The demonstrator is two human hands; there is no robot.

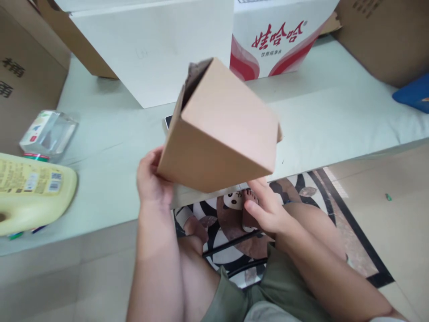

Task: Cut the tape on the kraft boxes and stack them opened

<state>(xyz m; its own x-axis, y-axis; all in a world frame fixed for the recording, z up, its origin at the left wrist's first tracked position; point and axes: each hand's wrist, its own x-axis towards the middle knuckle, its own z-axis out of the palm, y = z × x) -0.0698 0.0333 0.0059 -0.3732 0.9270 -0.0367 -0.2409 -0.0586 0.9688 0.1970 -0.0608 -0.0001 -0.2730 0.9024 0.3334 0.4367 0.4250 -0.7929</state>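
Observation:
A small brown cardboard box [221, 129] is tilted above the front edge of the cloth-covered table [120, 179]. On its upper left side there is a dark gap along an edge with raised flaps. My left hand [154, 179] grips the box's lower left corner, its fingers partly hidden behind the cardboard. Below the lower right edge is my right hand [268, 205], palm up and fingers stretched out. Its fingertips reach the underside of the box, while the thumb stands apart from the cardboard. Behind the box, the corner of a dark-screened device [168, 121] peeks out.
A large white box [150, 49] and a white carton with red print [268, 49] stand at the back. To the left are a clear bottle [55, 132] on its side and a yellow jug [36, 194]. Brown cartons flank both sides; a blue object [414, 95] lies right.

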